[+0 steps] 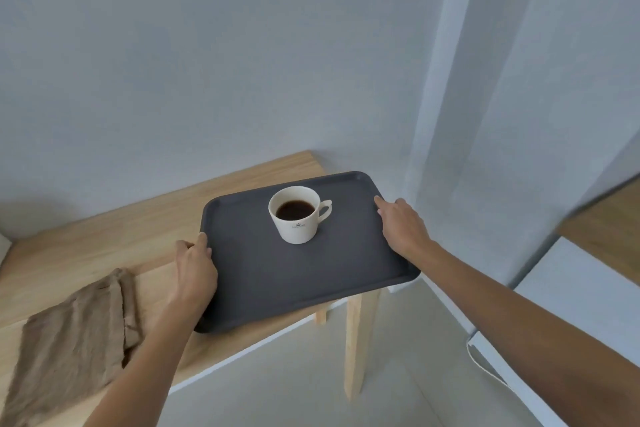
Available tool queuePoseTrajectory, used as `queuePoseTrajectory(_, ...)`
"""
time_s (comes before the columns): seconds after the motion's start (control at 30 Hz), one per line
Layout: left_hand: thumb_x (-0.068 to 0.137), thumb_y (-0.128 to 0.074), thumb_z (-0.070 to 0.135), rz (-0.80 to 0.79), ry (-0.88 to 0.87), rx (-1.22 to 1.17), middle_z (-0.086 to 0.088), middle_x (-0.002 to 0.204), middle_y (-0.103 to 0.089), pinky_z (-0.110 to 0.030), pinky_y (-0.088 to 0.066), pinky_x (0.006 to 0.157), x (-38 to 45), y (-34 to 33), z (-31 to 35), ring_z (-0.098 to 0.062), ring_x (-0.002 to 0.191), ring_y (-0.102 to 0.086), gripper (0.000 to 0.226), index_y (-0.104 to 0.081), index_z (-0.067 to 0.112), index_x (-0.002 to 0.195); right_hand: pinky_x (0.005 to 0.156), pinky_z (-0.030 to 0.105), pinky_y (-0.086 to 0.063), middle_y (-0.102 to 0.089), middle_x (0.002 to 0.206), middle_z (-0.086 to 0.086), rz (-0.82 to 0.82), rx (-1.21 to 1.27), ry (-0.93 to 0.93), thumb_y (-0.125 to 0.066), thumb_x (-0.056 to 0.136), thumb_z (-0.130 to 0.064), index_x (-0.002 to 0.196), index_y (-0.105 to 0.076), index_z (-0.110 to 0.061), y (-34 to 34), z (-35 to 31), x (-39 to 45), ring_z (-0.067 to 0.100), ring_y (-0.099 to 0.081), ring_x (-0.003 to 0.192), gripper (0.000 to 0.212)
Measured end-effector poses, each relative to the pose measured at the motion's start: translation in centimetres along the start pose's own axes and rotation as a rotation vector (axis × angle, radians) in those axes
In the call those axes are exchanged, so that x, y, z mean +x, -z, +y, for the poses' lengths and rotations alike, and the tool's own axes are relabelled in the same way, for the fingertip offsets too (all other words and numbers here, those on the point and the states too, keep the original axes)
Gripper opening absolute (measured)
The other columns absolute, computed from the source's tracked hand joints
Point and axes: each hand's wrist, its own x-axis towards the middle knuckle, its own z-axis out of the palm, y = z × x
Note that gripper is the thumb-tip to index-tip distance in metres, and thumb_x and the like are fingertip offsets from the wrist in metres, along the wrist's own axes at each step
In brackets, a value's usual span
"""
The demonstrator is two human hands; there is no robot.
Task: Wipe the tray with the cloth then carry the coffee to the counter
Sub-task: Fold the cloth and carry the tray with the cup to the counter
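A dark grey tray (pixel 263 274) juts past the right end of a light wooden table (pixel 86 236). A white cup of black coffee (pixel 297 213) stands upright on the tray's far half, handle to the right. My left hand (pixel 194 270) grips the tray's left rim, thumb on top. My right hand (pixel 403 229) holds the right rim, fingers over the edge. A brown cloth (pixel 72 343) lies crumpled on the table at the lower left, apart from both hands.
A grey wall stands close behind the table. One table leg (pixel 358 340) drops below the tray. At the right are a white unit (pixel 571 295) with a cable and a wooden counter top (pixel 609 222). Pale floor lies below.
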Motion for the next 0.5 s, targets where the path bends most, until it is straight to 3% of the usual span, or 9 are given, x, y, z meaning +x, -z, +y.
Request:
queuePoseTrajectory(0.23,0.096,-0.038,0.002,-0.09,-0.268,-0.019,-0.034,0.104,-0.05,-0.043,-0.038,0.083,1.3,-3.9,9.3,-0.041,0.108,-0.044,0.028,-0.051,-0.005,0.119,0.068,0.034,-0.038,-0.041,0.09,0.006,0.109,0.018,-0.217,-0.032,0.101,-0.021,0.141,-0.04,-0.022,4.5,8.7,-3.9,0.028,-0.046,0.072,0.041)
queuePoseTrajectory(0.37,0.095,-0.038,0.002,-0.136,-0.429,-0.042,-0.033,0.097,-0.052,-0.043,-0.038,0.083,1.0,-7.4,16.4,-0.041,0.106,-0.044,0.023,-0.053,-0.005,0.111,0.071,0.033,-0.037,-0.041,0.092,0.005,0.19,0.021,-0.345,-0.026,0.103,-0.027,0.142,-0.041,-0.022,7.8,15.0,-6.8,0.024,-0.046,0.074,0.042)
queuePoseTrajectory(0.5,0.095,-0.039,0.007,-0.182,-0.537,-0.03,-0.033,0.099,-0.054,-0.044,-0.04,0.078,-0.5,-12.2,24.4,-0.042,0.101,-0.049,0.027,-0.052,-0.001,0.117,0.077,0.038,-0.045,-0.051,0.098,0.013,0.245,0.027,-0.437,-0.029,0.101,-0.02,0.136,-0.045,-0.017,11.5,22.4,-10.3,0.034,-0.056,0.09,0.039)
